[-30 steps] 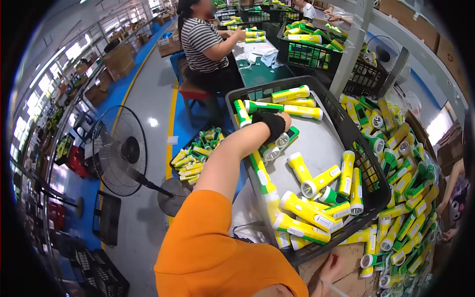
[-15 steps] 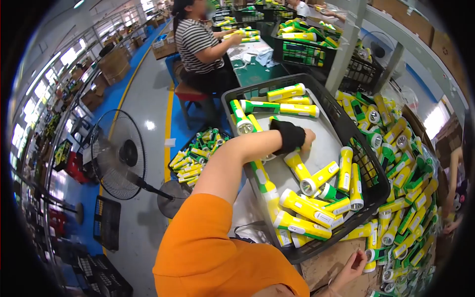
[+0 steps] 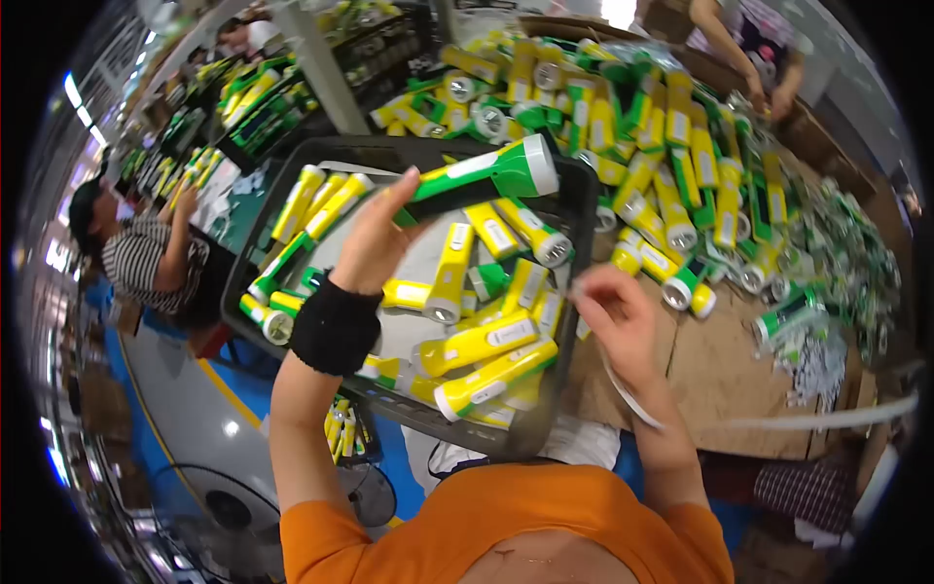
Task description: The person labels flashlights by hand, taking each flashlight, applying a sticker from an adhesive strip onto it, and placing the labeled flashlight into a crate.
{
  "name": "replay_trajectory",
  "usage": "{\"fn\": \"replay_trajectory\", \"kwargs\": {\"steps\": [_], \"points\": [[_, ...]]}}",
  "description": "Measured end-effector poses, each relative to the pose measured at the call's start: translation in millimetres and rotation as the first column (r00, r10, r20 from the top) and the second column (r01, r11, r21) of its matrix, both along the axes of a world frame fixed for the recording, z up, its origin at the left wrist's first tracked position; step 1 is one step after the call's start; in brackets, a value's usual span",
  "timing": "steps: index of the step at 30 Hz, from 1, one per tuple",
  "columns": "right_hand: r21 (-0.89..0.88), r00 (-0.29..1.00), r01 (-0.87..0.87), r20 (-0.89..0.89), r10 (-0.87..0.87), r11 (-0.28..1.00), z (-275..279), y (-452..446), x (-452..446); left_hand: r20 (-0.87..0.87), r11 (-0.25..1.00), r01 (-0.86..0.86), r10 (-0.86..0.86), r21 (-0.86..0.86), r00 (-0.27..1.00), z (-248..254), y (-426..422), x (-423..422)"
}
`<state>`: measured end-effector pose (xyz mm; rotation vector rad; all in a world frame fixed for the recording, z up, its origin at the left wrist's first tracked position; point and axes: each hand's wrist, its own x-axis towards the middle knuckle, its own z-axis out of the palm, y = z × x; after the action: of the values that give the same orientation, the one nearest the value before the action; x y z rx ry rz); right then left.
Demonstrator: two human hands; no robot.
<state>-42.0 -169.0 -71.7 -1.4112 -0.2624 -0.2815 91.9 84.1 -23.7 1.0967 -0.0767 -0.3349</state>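
Observation:
My left hand (image 3: 375, 234), with a black band (image 3: 336, 326) round its wrist, is closed on the rear part of a green and yellow flashlight (image 3: 486, 177). This flashlight is raised over the far side of a black crate (image 3: 486, 446), its white-rimmed head pointing right. Inside the crate lie several more flashlights (image 3: 449, 273), in loose piles on a pale bottom. By the crate's right wall is my right hand (image 3: 623, 316), fingers loosely curled and parted from the thumb. Nothing shows in it. A white strip (image 3: 628, 394) runs along that wrist.
A large heap of flashlights (image 3: 671, 146) covers the cardboard-topped table (image 3: 720, 389) at right, with small clear-wrapped parts (image 3: 846, 263) beside it. Another person's hands (image 3: 769, 97) are at the far right. A co-worker in stripes (image 3: 146, 253) sits left. A fan (image 3: 229, 511) stands below.
My view has swung right. My left hand, earlier reaching into the crate, now holds a flashlight up above it. My right hand has come up from the table to beside the crate's right wall.

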Motion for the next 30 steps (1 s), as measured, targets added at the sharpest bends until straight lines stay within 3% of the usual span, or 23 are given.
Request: {"fn": "replay_trajectory", "kwargs": {"steps": [1,3,5,6,8,11,13,16,17,19,21,23,25,27,30], "points": [[0.046,1.0,0.013,0.028,-0.014,0.999,7,7,7,-0.108,0.994,0.078,-0.086,-0.081,0.99,-12,-14,-13],[0.128,0.996,0.026,0.086,-0.037,0.991,0,9,22,-0.219,0.954,0.29,-0.299,-0.073,0.929,-22,-40,-39],[0.293,0.999,0.023,0.015,-0.029,0.956,15,7,27,-0.213,0.813,0.53,-0.577,-0.241,0.788,-33,-45,-42],[0.287,0.999,0.046,0.002,-0.049,0.957,19,4,26,-0.221,0.801,0.542,-0.594,-0.253,0.774,-34,-48,-43],[0.353,0.998,0.015,-0.057,0.006,0.936,24,4,24,0.013,0.76,0.644,-0.645,-0.086,0.764,-24,-51,-44],[0.222,0.995,-0.062,-0.06,0.077,0.973,17,4,27,-0.037,0.686,0.724,-0.727,-0.073,0.686,-13,-58,-46],[0.155,0.995,-0.075,-0.054,0.085,0.985,17,3,29,-0.125,0.735,0.67,-0.678,-0.107,0.724,-12,-60,-50],[0.114,0.994,-0.085,-0.059,0.092,0.99,17,2,27,0.024,0.782,0.613,-0.619,0.112,0.785,-30,-54,-39],[0.114,0.993,-0.086,-0.076,0.095,0.99,18,1,27,0.024,0.786,0.609,-0.614,0.106,0.789,-32,-52,-36],[0.115,0.99,-0.086,-0.099,0.097,0.99,19,3,27,-0.17,0.769,0.565,-0.625,-0.298,0.762,-35,-50,-33],[0.157,0.988,-0.102,-0.098,0.119,0.982,19,8,32,-0.174,0.798,0.537,-0.59,-0.274,0.788,-35,-50,-35],[0.152,0.984,-0.103,-0.129,0.123,0.983,16,10,37,-0.144,0.871,0.459,-0.484,-0.176,0.863,-31,-49,-40],[0.144,0.979,-0.105,-0.158,0.128,0.984,17,11,40,-0.12,0.863,0.481,-0.499,-0.152,0.858,-32,-47,-38],[0.117,0.967,-0.134,-0.199,0.156,0.984,24,14,41,-0.003,0.889,0.441,-0.444,0.124,0.896,-35,-45,-37],[0.013,0.932,-0.175,-0.319,0.169,0.985,31,16,48,0.051,0.906,0.369,-0.387,0.206,0.921,-41,-47,-34]]}}
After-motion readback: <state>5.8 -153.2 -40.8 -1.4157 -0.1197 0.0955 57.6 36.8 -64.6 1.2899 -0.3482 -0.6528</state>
